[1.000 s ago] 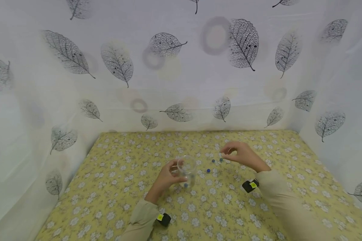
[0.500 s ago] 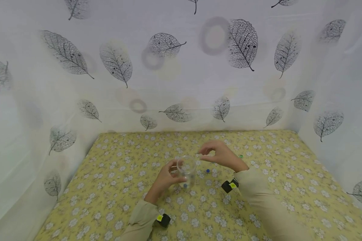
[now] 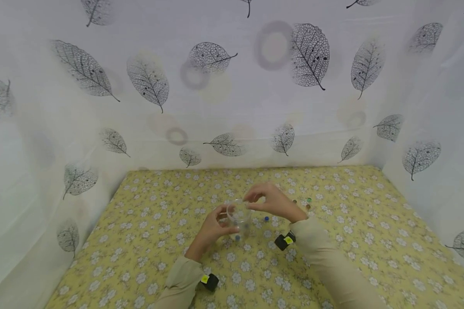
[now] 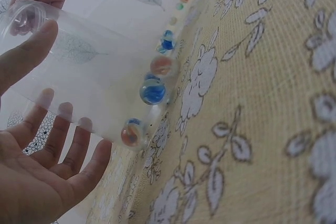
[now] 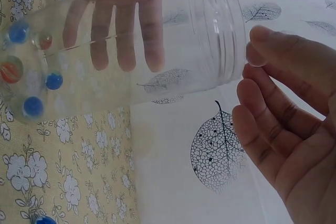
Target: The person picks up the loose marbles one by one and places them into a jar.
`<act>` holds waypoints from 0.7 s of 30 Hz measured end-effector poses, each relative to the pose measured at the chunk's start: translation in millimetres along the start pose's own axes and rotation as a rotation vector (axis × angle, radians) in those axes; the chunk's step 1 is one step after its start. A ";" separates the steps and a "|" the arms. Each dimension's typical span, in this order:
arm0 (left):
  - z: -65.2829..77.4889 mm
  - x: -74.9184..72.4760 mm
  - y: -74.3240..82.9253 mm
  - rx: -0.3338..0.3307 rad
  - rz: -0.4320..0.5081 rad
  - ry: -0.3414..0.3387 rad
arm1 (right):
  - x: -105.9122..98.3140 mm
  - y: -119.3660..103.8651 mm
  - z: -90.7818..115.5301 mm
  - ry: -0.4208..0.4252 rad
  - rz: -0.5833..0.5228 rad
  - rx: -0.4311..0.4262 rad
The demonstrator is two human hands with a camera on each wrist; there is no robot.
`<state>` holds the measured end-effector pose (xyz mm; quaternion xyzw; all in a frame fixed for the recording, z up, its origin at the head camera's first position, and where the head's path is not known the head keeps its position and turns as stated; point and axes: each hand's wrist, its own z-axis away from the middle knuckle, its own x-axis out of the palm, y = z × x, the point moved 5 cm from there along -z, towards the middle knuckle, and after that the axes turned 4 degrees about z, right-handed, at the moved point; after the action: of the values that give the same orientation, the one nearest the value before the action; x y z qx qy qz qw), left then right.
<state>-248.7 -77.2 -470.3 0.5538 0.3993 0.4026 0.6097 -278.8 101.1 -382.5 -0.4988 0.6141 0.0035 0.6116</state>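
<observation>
Nearest are two beige sleeves (image 3: 328,262), each with a black wrist device (image 3: 282,242) beside the cuff, bearing a yellow label (image 3: 288,240) too small to read. Beyond them the left hand (image 3: 212,227) grips a clear jar (image 3: 239,214), thumb on one side and fingers curved round the other; the jar stands upright on the table. Through its plain wall, blue and orange-red swirled marbles (image 5: 33,107) show, resting at the bottom. The right hand (image 3: 272,201) is at the jar's mouth, its fingers bent and thumb drawn near the forefinger; whether they hold anything, I cannot tell. A blue marble (image 3: 267,219) lies on the table near the jar, and farther off, past the right hand, sit a green marble (image 3: 309,200), a brownish marble (image 3: 308,207) and a dark marble (image 3: 294,201). The table (image 3: 139,257) wears a yellow cloth printed with white flowers and thin stems. At its back edge and sides hang white curtains (image 3: 232,98), patterned with dark veined leaves and faint grey rings.
</observation>
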 end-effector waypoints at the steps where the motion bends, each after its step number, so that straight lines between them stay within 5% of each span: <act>1: 0.1 0.0 0.1 -0.003 0.000 0.002 | 0.7 -0.1 0.0 -0.003 -0.001 0.000; 11: -0.6 0.3 -0.3 0.001 -0.012 -0.001 | -2.6 2.1 4.4 0.022 -0.014 -0.020; 21: -2.9 -1.6 -4.6 0.003 -0.040 0.007 | -32.7 27.3 29.2 0.064 -0.099 0.090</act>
<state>-251.8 -77.9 -475.1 0.5451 0.4131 0.3917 0.6154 -281.8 152.6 -381.7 -0.5006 0.6074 -0.0704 0.6127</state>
